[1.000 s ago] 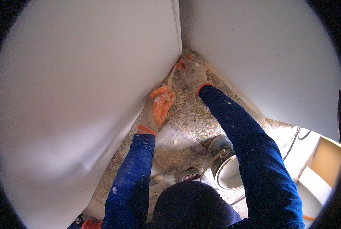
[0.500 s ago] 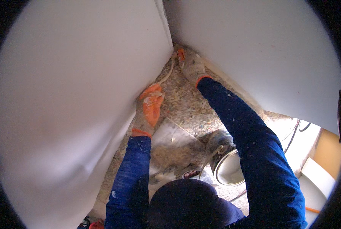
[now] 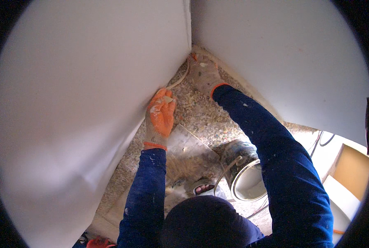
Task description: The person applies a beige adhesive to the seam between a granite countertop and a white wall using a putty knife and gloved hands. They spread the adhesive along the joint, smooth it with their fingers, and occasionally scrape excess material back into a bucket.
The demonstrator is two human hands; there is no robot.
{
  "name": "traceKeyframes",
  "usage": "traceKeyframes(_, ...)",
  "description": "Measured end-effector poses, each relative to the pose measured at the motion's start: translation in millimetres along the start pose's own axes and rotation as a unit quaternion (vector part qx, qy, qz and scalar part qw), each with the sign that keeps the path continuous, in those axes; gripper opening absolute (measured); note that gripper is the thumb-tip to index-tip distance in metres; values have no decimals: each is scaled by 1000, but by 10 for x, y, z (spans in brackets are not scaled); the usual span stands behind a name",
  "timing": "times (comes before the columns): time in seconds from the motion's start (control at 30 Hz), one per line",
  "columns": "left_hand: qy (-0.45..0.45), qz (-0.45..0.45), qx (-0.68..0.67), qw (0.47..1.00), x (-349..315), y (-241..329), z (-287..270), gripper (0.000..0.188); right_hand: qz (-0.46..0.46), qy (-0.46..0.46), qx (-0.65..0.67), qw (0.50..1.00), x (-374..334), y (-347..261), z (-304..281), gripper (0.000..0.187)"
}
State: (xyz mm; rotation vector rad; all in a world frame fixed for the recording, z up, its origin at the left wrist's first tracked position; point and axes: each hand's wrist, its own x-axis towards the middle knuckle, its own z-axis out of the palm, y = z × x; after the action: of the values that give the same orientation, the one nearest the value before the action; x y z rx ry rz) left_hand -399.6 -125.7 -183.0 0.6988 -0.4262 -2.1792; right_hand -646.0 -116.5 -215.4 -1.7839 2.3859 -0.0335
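A thin pale strip (image 3: 179, 82) runs along the foot of the left wall, near the corner, bowed slightly between my two hands. My left hand (image 3: 161, 111), in a cream glove with an orange palm, is closed on the strip's near end, palm side showing. A small pale piece shows among its fingers. My right hand (image 3: 206, 75), in a matching glove, reaches into the corner with its back showing. Its fingers are closed at the far end of the strip, the tips partly hidden.
White walls (image 3: 89, 82) meet at the corner ahead. Speckled flooring (image 3: 201, 111) lies below, with a stained flat board (image 3: 192, 144) on it. A paint bucket (image 3: 249, 182) with a handle stands by my right arm, near a foot (image 3: 204, 189). Cables (image 3: 316, 142) lie at the right.
My right hand has turned to show more of its back and shifted slightly nearer. The left hand has rolled a little, baring more of its palm. The view has shifted slightly.
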Motion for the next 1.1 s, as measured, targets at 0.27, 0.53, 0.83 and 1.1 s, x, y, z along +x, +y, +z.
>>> traceKeyframes(0.27,17,-27,-67,997,3,43,162,51,34,-135,177,974,-40,-232,57,57)
traceKeyframes(0.53,-14,-65,-152,986,-36,152,244,51,-30,126,97,987,-361,-536,-175,68)
traceKeyframes(0.83,-25,-54,-220,974,-32,33,-72,34,-81,122,23,989,-176,-461,227,47)
traceKeyframes(1.1,12,-87,-202,976,-62,22,-309,25,29,55,282,957,-23,-390,230,46)
